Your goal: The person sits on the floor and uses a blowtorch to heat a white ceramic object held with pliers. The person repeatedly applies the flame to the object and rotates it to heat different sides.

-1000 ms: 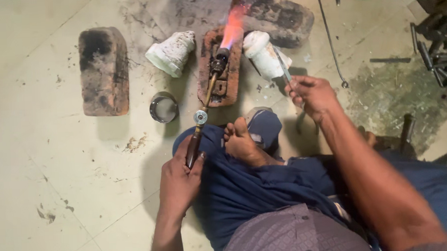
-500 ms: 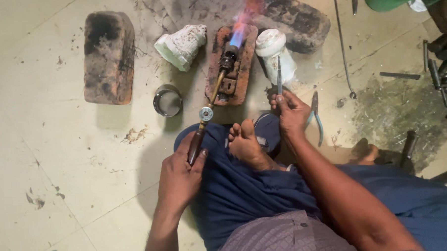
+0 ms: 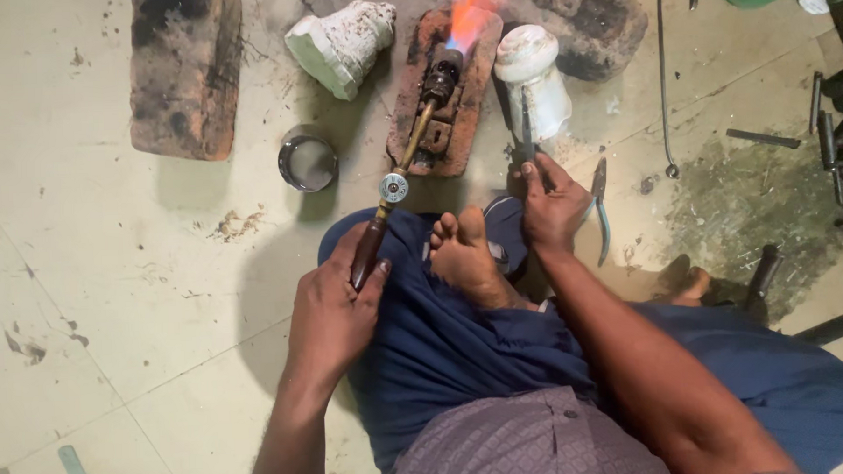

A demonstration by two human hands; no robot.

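Fingers of our left hand (image 3: 329, 310) wrapped round dark wooden handle of brass blowtorch (image 3: 409, 158); nozzle rests on reddish brick (image 3: 418, 125) on floor, orange flame burning. Our right hand (image 3: 553, 204) pinches thin grey metal tweezers (image 3: 527, 121) beside white ceramic pot (image 3: 533, 79). We judge torch stiff, hot forward: hold handle only. Tweezer tips hard to make out.
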